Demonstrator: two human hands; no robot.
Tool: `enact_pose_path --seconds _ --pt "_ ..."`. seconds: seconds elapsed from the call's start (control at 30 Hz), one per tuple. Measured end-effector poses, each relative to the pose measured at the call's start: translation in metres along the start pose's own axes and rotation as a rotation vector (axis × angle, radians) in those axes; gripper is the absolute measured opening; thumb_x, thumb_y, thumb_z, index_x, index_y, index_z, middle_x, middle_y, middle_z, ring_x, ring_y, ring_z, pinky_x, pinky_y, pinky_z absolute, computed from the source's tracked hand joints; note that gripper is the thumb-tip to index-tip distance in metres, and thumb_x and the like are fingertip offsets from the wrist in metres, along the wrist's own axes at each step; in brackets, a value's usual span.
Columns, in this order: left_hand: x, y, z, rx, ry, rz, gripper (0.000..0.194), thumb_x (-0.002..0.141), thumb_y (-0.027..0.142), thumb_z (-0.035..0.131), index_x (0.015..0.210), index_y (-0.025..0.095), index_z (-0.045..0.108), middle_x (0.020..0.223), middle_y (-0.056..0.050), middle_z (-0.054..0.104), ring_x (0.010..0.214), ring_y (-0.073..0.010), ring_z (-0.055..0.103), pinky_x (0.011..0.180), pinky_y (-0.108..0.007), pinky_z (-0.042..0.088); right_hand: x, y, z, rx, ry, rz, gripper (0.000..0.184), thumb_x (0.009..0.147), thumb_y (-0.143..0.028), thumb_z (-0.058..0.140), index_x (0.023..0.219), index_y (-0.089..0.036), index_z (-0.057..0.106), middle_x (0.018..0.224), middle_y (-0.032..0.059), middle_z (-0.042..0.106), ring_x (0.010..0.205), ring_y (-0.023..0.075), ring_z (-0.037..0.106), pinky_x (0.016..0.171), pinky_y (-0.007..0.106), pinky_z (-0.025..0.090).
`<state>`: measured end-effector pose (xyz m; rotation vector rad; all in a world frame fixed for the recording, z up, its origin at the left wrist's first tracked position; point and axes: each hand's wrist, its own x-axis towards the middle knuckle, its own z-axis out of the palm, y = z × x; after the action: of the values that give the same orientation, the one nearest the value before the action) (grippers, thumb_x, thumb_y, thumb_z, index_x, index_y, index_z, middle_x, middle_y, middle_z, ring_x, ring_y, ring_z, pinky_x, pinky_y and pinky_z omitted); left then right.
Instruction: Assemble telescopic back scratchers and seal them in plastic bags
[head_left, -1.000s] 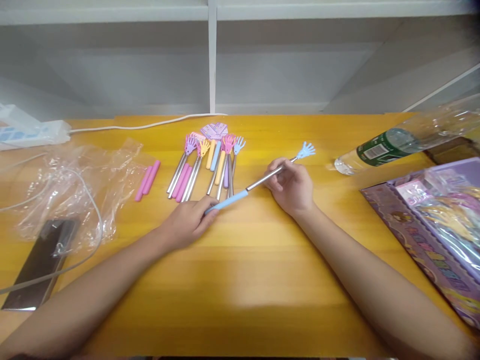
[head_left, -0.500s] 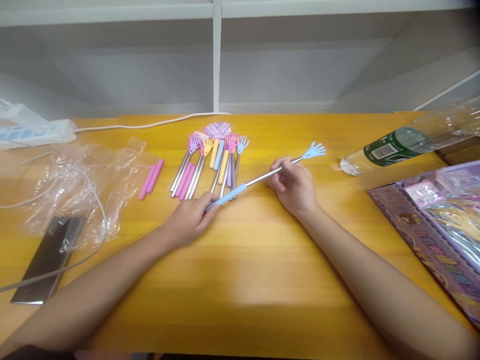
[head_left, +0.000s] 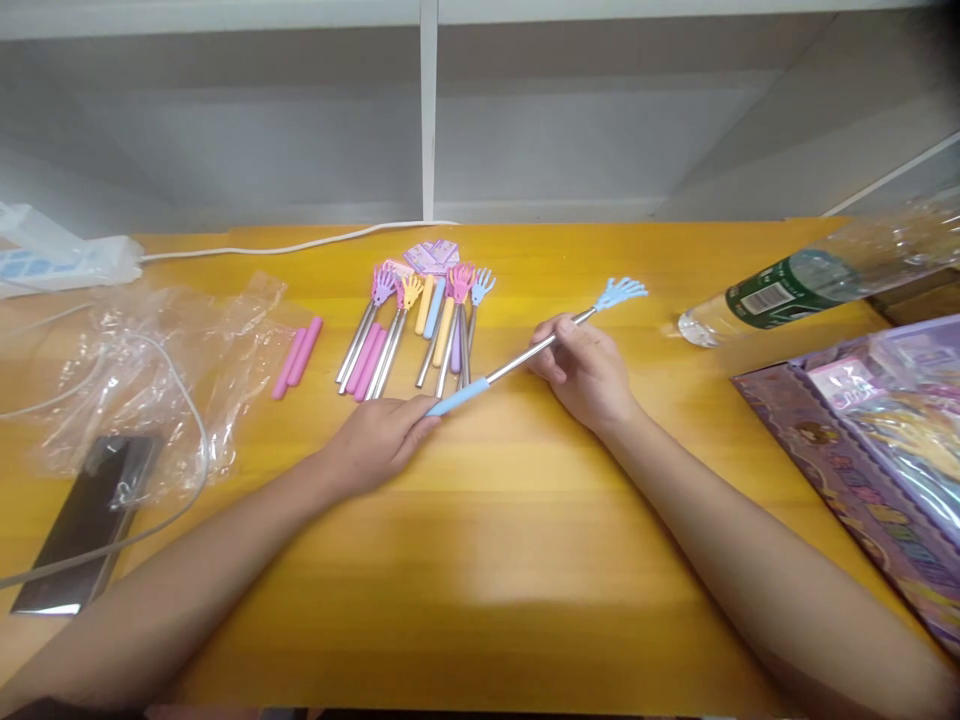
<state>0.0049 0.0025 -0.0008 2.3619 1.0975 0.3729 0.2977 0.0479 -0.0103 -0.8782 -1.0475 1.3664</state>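
Note:
A back scratcher with a blue handle, a metal rod and a blue hand-shaped head slants up to the right between my hands. My left hand is closed around the lower end of its blue handle. Near the head, my right hand pinches the metal rod between thumb and fingers. Beyond my left hand lie several metal rods with hand-shaped heads, among them a purple head, a yellow head and a pink head. Loose coloured handles lie among them, and two pink tubes lie to their left.
Clear plastic bags and a dark phone lie at left, crossed by a white cable. A power strip sits behind them. At right are a water bottle and a purple printed box. Small purple cards lie at the back.
My left hand's grip has shifted on the blue handle, covering more of its lower end. The head of the scratcher has turned slightly. My right hand stays on the rod.

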Motion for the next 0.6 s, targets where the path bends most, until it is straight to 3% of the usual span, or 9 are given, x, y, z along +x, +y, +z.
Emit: enact_pose_path --seconds 0.2,0.47,0.6 --pt "-0.001 -0.004 0.004 0.031 0.010 -0.027 0.044 0.114 0.045 0.031 0.123 0.019 0.066 0.089 -0.007 0.073 0.082 -0.0218 0.070 0.075 -0.031 0.054 -0.004 -0.002 0.003 -0.048 -0.017 -0.065 0.038 0.091 -0.057 0.082 0.088 -0.020 0.076 0.062 -0.0008 0.057 0.050 0.0110 0.042 0.051 0.028 0.029" --pt "0.000 -0.004 0.004 0.037 -0.030 -0.018 0.044 0.114 0.044 0.029 0.125 0.019 0.063 0.088 -0.007 0.071 0.080 -0.0221 0.069 0.075 -0.032 0.053 -0.015 -0.006 0.011 -0.093 -0.076 -0.076 0.035 0.095 -0.056 0.080 0.091 -0.021 0.077 0.067 0.0002 0.062 0.052 0.0119 0.049 0.052 0.028 0.035" --pt "0.000 -0.005 0.005 0.044 -0.032 -0.008 0.043 0.114 0.046 0.030 0.113 0.020 0.063 0.088 -0.007 0.071 0.079 -0.0221 0.069 0.074 -0.032 0.052 -0.021 -0.001 0.016 -0.132 -0.122 -0.064 0.034 0.100 -0.055 0.075 0.094 -0.021 0.077 0.071 0.0008 0.064 0.054 0.0126 0.052 0.053 0.028 0.038"
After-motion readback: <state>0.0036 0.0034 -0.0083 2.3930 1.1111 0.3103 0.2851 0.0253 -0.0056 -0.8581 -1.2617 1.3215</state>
